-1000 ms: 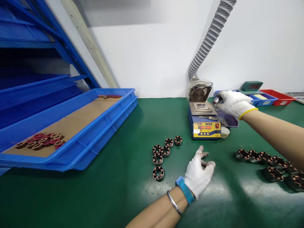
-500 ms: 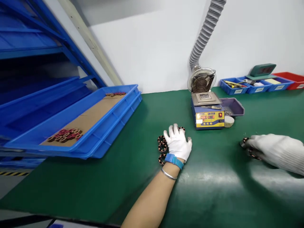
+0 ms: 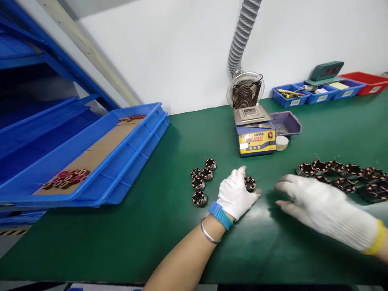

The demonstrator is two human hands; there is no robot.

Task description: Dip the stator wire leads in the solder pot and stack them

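Observation:
My left hand (image 3: 235, 193), in a white glove with a blue wrist strap, grips a small wound motor stator (image 3: 250, 183) between thumb and fingers just above the green mat (image 3: 169, 226). A cluster of several stators (image 3: 201, 180) lies just left of it. My right hand (image 3: 321, 206), also gloved, hovers over the mat with fingers spread and nothing in it, reaching left toward the held stator. A row of several larger stators (image 3: 339, 171) lies behind the right hand.
A blue and yellow solder pot (image 3: 254, 131) with a red display stands at the back, a fan and grey hose (image 3: 245, 91) behind it and a purple tray (image 3: 286, 123) beside it. Blue crates (image 3: 100, 161) with stators sit left. Parts bins (image 3: 318, 93) line the far right.
My left hand lifted one stator out of the cluster and brought it rightward. My right hand left the row of larger stators and moved left with fingers spread. The camera shifted.

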